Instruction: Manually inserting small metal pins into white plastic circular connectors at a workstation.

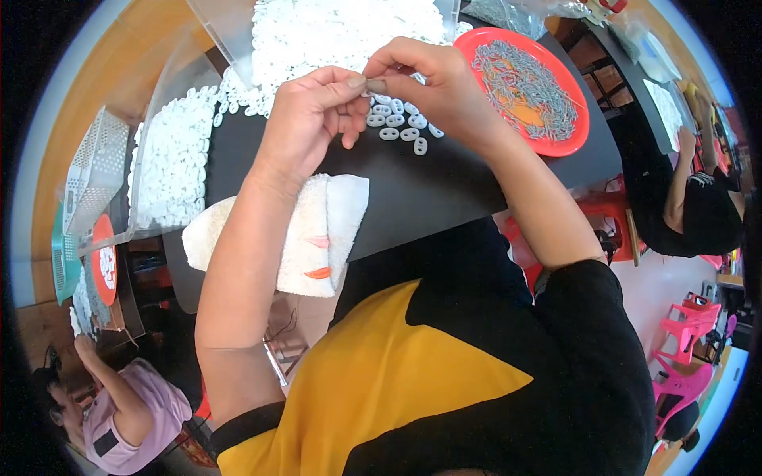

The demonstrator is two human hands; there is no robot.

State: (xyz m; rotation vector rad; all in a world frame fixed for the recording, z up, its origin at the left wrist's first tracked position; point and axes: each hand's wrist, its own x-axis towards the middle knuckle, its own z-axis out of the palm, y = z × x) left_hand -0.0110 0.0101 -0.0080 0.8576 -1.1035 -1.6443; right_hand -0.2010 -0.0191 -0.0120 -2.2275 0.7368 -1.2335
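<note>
Over the dark table, my left hand and my right hand meet with thumbs and fingertips pinched together. Whatever is between the fingertips is too small and covered to make out. Just below my right hand lie several loose white oval pieces, each with two holes. A red plate heaped with small grey screw-like metal parts stands to the right, next to my right wrist.
A folded white towel lies under my left forearm. Clear bins of white pieces stand left and at the far edge, some pieces spilling out. Two people sit at tables left and right. Pink chairs stand at right.
</note>
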